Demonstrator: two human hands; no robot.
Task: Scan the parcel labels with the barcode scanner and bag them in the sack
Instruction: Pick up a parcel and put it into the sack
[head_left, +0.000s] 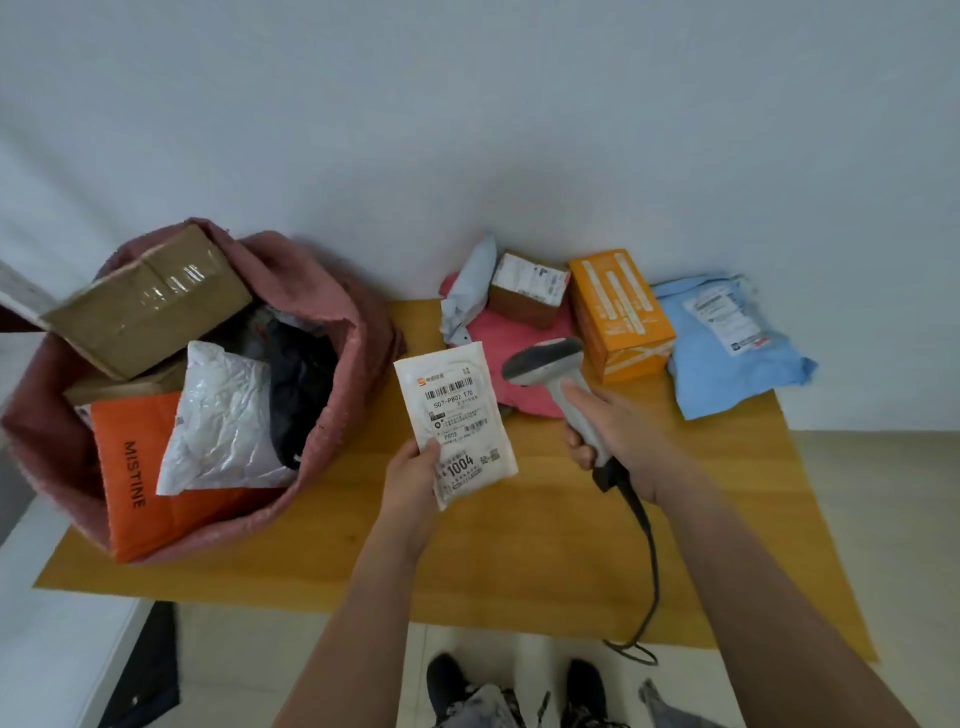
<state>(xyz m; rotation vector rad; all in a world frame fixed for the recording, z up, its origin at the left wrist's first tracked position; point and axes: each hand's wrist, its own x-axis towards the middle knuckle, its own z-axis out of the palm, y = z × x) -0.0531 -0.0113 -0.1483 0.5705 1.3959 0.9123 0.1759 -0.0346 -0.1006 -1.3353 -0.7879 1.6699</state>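
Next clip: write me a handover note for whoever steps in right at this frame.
Left hand holds a white parcel, label up. Right hand grips the scanner, its head beside the label.
Sack at table's left already holds several parcels.
Left to scan and bag: the held parcel, then the pink bag, grey bag, small box, orange box and blue bag by the wall.

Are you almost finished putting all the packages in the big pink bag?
Partway. The pink sack already holds several parcels, including a cardboard box and an orange mailer. Now the left hand holds a white parcel, label up, while the right hand grips the scanner beside it. Left on the table: orange box, blue mailer, small brown box, pink mailer, grey-white bag.
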